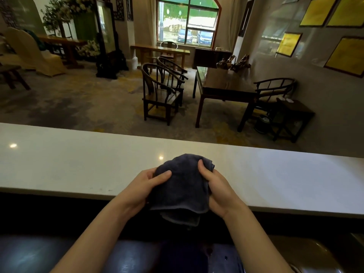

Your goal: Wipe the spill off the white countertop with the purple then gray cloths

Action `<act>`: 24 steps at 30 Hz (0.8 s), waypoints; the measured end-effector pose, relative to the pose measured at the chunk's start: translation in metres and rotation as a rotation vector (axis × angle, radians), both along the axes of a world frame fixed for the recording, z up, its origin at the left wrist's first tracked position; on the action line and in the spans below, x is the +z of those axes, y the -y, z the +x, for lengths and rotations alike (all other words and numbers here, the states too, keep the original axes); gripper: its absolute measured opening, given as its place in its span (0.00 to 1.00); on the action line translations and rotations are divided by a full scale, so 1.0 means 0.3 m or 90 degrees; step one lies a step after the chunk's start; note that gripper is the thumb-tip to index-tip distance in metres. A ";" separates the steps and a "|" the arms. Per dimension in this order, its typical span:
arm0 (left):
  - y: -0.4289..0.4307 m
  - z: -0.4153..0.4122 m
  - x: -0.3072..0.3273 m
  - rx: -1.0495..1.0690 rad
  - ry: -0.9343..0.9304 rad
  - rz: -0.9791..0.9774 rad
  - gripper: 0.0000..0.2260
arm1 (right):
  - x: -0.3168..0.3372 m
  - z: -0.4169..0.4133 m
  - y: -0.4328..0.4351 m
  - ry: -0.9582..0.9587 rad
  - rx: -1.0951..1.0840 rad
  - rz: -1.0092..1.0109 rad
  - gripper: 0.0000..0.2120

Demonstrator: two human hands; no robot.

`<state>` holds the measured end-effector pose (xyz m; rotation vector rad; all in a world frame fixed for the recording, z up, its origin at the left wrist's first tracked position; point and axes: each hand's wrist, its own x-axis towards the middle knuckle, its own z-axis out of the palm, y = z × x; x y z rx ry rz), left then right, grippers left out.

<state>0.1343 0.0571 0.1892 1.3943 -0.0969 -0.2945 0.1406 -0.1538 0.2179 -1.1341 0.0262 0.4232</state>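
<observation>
Nearest the camera, two bare forearms reach forward over a dark, glossy surface below the counter. The left hand (141,186) and the right hand (217,187) both hold one dark cloth (181,186) between them, each hand closed on a side of it, thumbs pressed on top. The cloth looks dark bluish-purple in this light (its exact colour is hard to judge), and it is bunched and folded, with its upper part over the near edge of the white countertop (78,164) and its lower edge hanging down in front of that edge. A paler layer of fabric shows under the hanging hem; whether it is a second cloth or a fold I cannot tell.

The countertop runs across the whole view, glossy, with two small light reflections on it. No spill can be made out on its surface.

Beyond it lies a carpeted room: two dark wooden armchairs (161,89) beside a dark table (222,87), another chair at the right, and an arched window (188,20) at the back with cars outside.
</observation>
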 end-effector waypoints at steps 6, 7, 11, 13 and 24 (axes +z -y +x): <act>-0.109 -0.186 -0.104 0.150 0.088 0.090 0.14 | -0.098 -0.106 -0.104 0.084 0.064 -0.308 0.21; -0.132 -0.220 -0.132 0.162 0.095 0.107 0.14 | -0.132 -0.131 -0.125 0.085 0.080 -0.322 0.21; -0.212 -0.341 -0.260 0.228 0.089 0.150 0.16 | -0.289 -0.225 -0.212 0.065 0.116 -0.276 0.20; -0.252 -0.381 -0.326 0.277 0.061 0.172 0.18 | -0.364 -0.259 -0.256 0.077 0.100 -0.273 0.16; -0.430 -0.510 -0.681 0.350 -0.065 0.316 0.15 | -0.692 -0.407 -0.451 -0.017 0.120 -0.365 0.12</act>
